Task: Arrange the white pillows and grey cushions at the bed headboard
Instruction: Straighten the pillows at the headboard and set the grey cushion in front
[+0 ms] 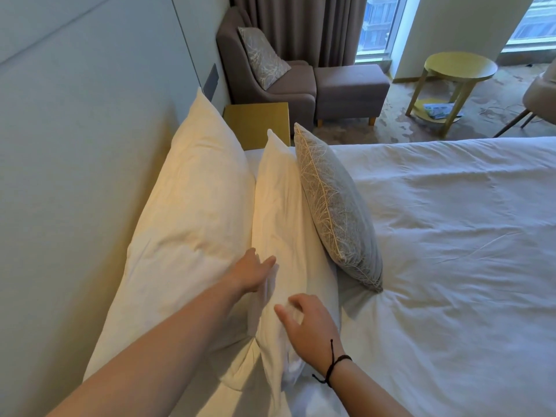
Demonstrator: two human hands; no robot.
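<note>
Two white pillows stand at frame centre-left against the headboard, grey cushion leaning beside, left hand flat-fingered and right hand loosely curled on the front pillow.

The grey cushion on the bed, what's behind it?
The grey cushion leans on a white pillow; a larger pillow stands against the headboard. Anything between them is hidden.
</note>
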